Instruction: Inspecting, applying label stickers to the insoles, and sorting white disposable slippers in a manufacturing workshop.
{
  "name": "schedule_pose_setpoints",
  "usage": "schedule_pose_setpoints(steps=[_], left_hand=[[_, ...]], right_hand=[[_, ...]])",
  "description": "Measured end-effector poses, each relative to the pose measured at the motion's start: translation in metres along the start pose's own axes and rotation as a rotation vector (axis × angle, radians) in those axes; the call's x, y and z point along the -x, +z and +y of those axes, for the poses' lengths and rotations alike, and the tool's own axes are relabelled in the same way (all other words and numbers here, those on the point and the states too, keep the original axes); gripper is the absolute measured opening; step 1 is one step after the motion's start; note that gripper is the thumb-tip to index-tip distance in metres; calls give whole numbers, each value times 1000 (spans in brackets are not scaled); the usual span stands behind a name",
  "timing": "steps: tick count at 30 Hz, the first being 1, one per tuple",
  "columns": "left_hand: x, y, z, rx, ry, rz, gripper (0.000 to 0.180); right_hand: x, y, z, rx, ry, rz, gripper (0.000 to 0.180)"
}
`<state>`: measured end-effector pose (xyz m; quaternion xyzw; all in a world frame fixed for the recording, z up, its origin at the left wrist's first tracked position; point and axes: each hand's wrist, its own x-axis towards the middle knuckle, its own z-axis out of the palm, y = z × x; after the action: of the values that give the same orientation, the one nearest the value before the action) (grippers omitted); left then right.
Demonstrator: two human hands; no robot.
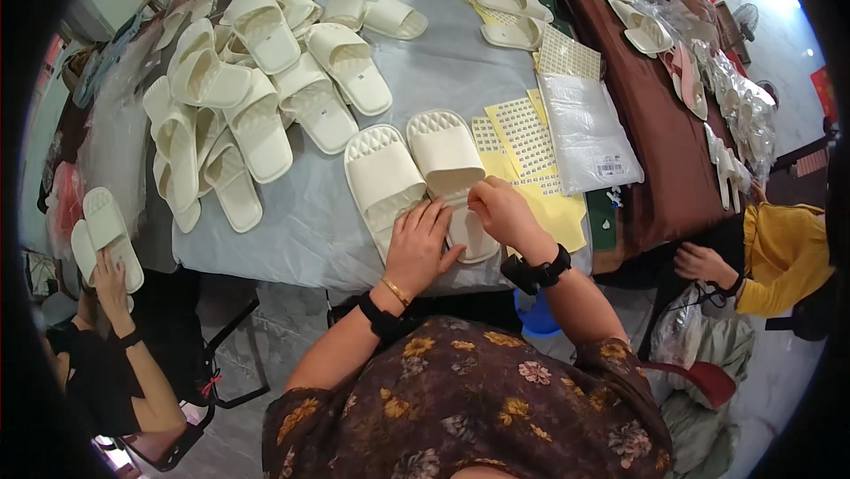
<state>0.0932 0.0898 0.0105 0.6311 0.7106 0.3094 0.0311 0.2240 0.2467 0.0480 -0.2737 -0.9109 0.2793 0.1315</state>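
Observation:
Two cream slippers lie side by side at the table's front edge, toes pointing away from me. My left hand (418, 244) rests palm down across the lower part of the left slipper (381, 173), fingers stretched out, the thumb reaching toward the other one. Over the right slipper (443, 150), just below its strap, my right hand (506, 213) is closed with its fingertips pinched. Whatever those fingertips may hold is hidden. Beside my right hand lie yellow sheets of small printed stickers (522, 138).
A heap of cream slippers (257, 81) covers the table's left side. A clear plastic packet (589, 134) overlaps the sheets, next to a brown cloth-covered surface (633, 116) with bagged slippers. At left a co-worker's hand (111, 289) holds slippers; another person in yellow (788, 258) sits right.

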Motion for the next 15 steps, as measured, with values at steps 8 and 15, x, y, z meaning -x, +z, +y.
schedule_pose_setpoints(steps=[8, 15], left_hand=[[1, -2, 1, 6, -10, -7, 62], [0, -4, 3, 1, -6, -11, 60]], right_hand=[[-12, 4, -3, 199, -100, -91, 3], [-8, 12, -5, 186, -28, -44, 12]])
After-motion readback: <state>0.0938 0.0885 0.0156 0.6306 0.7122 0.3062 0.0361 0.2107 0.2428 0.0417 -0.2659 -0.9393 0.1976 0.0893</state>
